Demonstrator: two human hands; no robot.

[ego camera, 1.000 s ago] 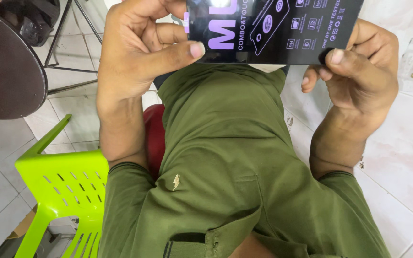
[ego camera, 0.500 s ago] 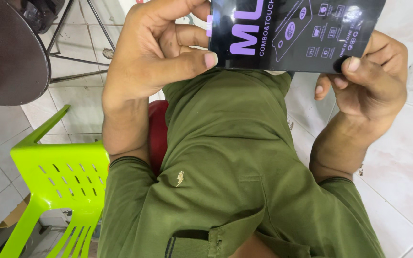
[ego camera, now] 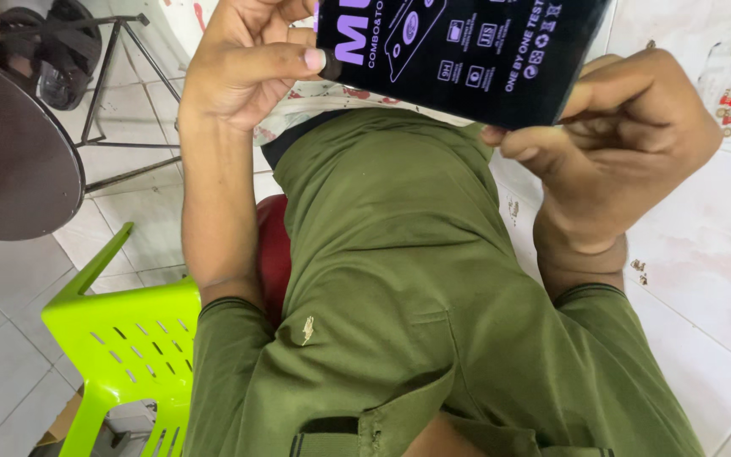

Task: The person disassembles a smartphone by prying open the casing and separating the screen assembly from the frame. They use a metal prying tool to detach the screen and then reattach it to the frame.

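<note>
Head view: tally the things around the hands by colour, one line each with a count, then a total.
Black: 1, flat package, held by the left hand and the right hand
Lime green: 1, plastic chair
Dark brown: 1, round tabletop
Red: 1, stool seat
Total: 4

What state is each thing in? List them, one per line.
Black box: shut, tilted, held off the lap by both hands.
Left hand: gripping the box's left edge, thumb on its face.
Right hand: curled around the box's lower right corner.
Green chair: upright, unoccupied.
Round table: standing, top bare.
</note>
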